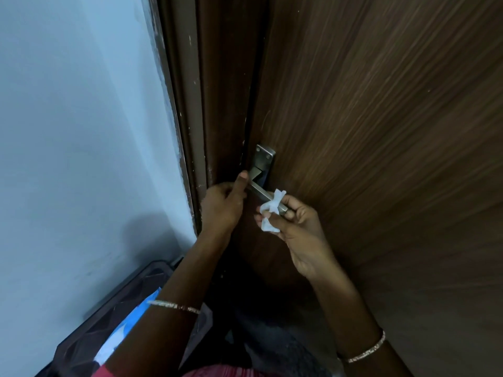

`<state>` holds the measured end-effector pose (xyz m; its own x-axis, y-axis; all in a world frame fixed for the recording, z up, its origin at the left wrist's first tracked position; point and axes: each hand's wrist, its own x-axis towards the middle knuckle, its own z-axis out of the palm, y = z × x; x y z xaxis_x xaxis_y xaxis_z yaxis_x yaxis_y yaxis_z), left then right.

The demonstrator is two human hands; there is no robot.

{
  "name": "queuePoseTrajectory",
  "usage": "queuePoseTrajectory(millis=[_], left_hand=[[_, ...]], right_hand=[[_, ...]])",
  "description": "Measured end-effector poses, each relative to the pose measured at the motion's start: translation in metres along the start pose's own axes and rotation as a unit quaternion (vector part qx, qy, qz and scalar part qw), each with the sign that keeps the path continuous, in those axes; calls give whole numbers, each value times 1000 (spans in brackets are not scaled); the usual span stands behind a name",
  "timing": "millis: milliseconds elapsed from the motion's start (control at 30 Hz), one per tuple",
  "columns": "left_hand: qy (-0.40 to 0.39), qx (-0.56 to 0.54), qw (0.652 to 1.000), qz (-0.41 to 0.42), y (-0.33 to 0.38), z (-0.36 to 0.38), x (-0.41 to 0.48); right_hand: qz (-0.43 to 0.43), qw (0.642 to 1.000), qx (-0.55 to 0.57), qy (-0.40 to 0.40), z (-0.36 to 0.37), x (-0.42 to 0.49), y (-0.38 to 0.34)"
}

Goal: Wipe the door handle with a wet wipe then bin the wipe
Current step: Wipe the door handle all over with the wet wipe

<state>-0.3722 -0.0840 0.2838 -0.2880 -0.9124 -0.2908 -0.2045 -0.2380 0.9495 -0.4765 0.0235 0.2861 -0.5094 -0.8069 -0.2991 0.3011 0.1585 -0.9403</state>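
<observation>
- A metal door handle is fitted near the left edge of a brown wooden door. Its lever juts out from a plate that is fixed with two screws.
- A white wet wipe is wrapped round the lever close to its free end. One crumpled tuft is seen above the bar and the rest hangs below it.
- The wipe is pinched against the lever by the right hand. The fingers are curled in from the right and the fingertips are pressed into the cloth, while the bare tip of the lever is just seen beyond them.
- The left hand is held at the door's edge, just left of the handle. Its thumb is stretched upward and laid against the lever near the plate. The other fingers are curled under and hidden, so it cannot be told whether anything is gripped by them.
- A thin bangle is worn on the left wrist and another bangle on the right.
- A dark brown door frame is set between the door and a pale blue wall.
- A black container with a patterned wall is placed on the floor against the wall, lower left, and something blue and white is seen inside it.
</observation>
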Motion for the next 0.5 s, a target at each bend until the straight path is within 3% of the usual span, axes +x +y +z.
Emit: queuePoseTrajectory(millis=[133,267,367,500], left_hand=[[19,-91,992,-87,7,8,7],[13,-121,985,-120,12,3,11],[-4,-135,981,-142,13,-1,10],[-12,-155,973,-172,12,-4,11]], right_hand=[[-20,986,-161,40,-16,-19,-9],[-196,877,-410,157,-25,-37,-39],[-313,804,-465,199,-6,-36,-49],[-362,755,-506,207,25,-7,-41]])
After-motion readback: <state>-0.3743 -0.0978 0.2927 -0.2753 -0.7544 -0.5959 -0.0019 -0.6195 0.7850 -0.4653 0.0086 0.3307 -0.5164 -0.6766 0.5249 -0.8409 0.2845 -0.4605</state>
